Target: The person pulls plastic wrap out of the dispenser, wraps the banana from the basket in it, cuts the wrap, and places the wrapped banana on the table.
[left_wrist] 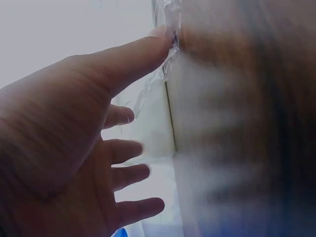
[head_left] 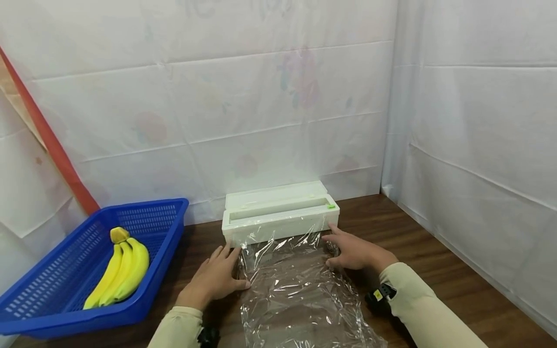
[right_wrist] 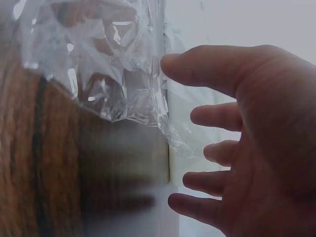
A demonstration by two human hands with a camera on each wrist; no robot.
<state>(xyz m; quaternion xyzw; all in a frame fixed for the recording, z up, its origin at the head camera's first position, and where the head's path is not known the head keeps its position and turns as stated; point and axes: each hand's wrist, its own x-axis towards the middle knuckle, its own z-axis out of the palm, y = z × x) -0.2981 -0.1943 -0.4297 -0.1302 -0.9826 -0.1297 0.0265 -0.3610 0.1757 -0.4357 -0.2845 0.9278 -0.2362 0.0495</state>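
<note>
A sheet of clear plastic wrap [head_left: 300,299] runs from a long white box [head_left: 278,228] toward the front of the table, wrinkled and shiny. The box stands with its lid [head_left: 278,192] raised at the back. My left hand [head_left: 214,276] is at the wrap's left edge, fingers spread and thumb at the film. On the other side, my right hand [head_left: 359,250] has its fingers extended near the box's front right corner. In the right wrist view, wrinkled film [right_wrist: 113,64] lies beside that thumb. Neither hand grips anything.
To the left, a blue plastic basket [head_left: 163,261] holds a bunch of yellow bananas [head_left: 124,270]. A small green piece [head_left: 331,206] is on the box's right end. White sheeting [head_left: 261,121] hangs behind the brown wooden table [head_left: 370,212] and along its right side.
</note>
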